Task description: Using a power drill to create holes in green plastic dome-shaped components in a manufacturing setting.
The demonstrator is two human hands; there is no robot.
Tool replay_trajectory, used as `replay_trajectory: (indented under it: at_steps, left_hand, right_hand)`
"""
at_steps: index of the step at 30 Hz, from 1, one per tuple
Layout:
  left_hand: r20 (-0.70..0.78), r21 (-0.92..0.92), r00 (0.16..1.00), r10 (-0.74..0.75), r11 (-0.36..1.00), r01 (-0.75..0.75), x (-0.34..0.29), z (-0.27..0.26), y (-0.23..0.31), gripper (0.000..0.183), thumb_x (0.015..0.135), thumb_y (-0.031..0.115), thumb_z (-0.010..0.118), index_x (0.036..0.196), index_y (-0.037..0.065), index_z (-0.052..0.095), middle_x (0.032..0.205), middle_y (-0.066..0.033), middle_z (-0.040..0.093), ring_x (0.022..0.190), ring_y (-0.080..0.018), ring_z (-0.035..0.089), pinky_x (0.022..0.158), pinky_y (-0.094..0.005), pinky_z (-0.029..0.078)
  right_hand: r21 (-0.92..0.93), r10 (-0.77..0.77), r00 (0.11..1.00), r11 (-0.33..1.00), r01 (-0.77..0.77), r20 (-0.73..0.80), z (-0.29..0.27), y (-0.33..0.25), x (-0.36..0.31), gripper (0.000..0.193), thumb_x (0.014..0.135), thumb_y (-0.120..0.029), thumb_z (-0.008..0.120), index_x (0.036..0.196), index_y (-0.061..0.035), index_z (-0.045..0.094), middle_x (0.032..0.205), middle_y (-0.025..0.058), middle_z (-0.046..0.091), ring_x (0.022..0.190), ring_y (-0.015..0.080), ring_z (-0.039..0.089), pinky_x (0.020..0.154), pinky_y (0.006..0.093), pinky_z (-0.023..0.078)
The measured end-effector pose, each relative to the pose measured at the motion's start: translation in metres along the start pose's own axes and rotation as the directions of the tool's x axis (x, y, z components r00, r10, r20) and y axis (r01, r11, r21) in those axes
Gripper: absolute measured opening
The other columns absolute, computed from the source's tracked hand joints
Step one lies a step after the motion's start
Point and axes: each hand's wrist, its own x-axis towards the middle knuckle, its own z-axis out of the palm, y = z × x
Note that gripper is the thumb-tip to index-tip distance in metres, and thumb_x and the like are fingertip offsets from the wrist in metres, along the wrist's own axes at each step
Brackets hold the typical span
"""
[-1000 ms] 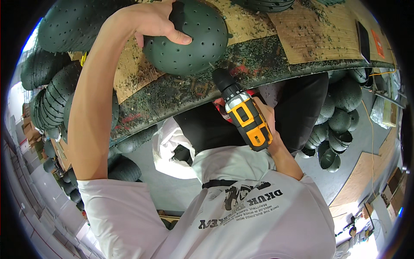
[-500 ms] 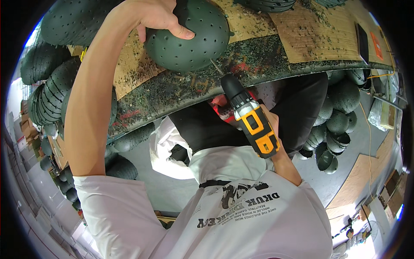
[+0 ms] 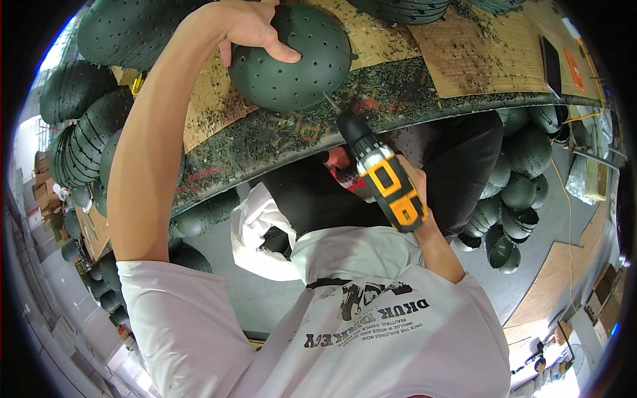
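Observation:
A dark green, dome-shaped plastic bowl (image 3: 292,73), dotted with small holes, lies domed side up near the bench edge. My left hand (image 3: 255,30) grips it from the upper left, thumb pressed on the dome; the other fingers are mostly hidden. With my right hand (image 3: 417,179) I hold a yellow-and-black cordless drill (image 3: 388,186) by its grip, most of my fingers hidden behind its body. Its thin bit points up and left, with the tip at the bowl's lower right edge. Whether the tip is inside a hole I cannot tell.
Dark shavings litter the workbench (image 3: 305,129) and its cardboard sheets (image 3: 478,60). Stacked perforated bowls (image 3: 99,139) stand at the left, more (image 3: 401,8) at the far side. Loose bowls (image 3: 521,189) pile up right of my legs. A black phone-like slab (image 3: 550,66) lies at the bench's right.
The view has shifted slightly. The drill's rear end has moved a little up and left, while its tip stays at the bowl's edge. My left hand keeps its hold on the bowl.

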Motion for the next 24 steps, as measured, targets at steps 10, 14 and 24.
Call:
replay_trajectory:
  at_steps: [10,14,24]
  left_hand:
    - [0.045,-0.071,0.996,0.074,0.995,-0.071,-0.003,-0.004,-0.006,0.14,0.07,0.047,0.087,0.153,-0.003,-0.014,0.159,-0.0328,0.004,0.143,-0.0439,0.03,0.101,-0.0465,0.053]
    - [0.03,-0.037,0.999,0.022,0.999,-0.021,0.003,-0.002,-0.009,0.14,0.07,0.048,0.087,0.153,-0.003,-0.013,0.159,-0.0329,0.005,0.142,-0.044,0.031,0.101,-0.0458,0.052]
    - [0.012,-0.067,1.0,0.012,0.998,-0.011,0.009,0.002,-0.012,0.138,0.072,0.047,0.086,0.154,-0.003,-0.013,0.159,-0.034,0.004,0.143,-0.044,0.031,0.104,-0.0464,0.049]
  right_hand:
    - [-0.025,-0.062,0.998,0.998,0.063,0.027,0.007,0.009,0.022,0.025,0.079,-0.006,0.073,0.099,0.002,0.061,0.084,0.0102,0.063,0.071,0.0279,0.067,0.062,0.0312,0.051]
    - [0.08,0.102,0.995,0.992,-0.101,-0.001,0.002,-0.004,0.006,0.025,0.078,0.0,0.076,0.101,-0.0009,0.065,0.087,0.0029,0.069,0.077,0.0103,0.068,0.067,0.0233,0.054]
    - [-0.06,-0.148,0.989,0.987,0.149,0.023,0.005,-0.001,0.03,0.027,0.076,-0.009,0.077,0.097,0.0007,0.063,0.084,0.0099,0.062,0.068,0.0278,0.066,0.061,0.0315,0.052]
